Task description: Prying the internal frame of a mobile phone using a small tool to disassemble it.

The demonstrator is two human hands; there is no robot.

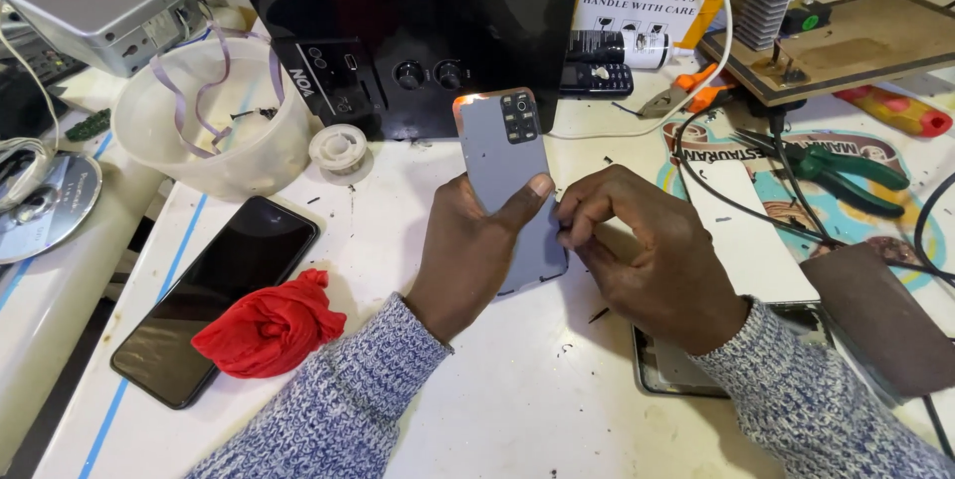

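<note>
1. Nearest the camera, two sleeves of blue-and-white knit reached in from the near edge over the white counter (pixel 517 409).
2. Above the middle of the counter, the left hand (pixel 473 255) held a grey phone back cover (pixel 512 176) from its left side, thumb pressed across the cover's face.
3. The right hand (pixel 647 260) was closed in a narrow pinch on the cover's right edge, fingertips (pixel 577 215) touching it.
4. The cover's long axis ran near to far, tilted slightly, with the camera cut-out at the far end.
5. It looked plain matt grey, with a dark camera block at the far right corner and an orange glow along its far edge.
6. Left of the hands lay a dark smartphone (pixel 214 295), screen up, with a red cloth (pixel 269 325) touching its near right side.
7. Far right, green-handled pliers (pixel 846 171) lay on the counter.
</note>
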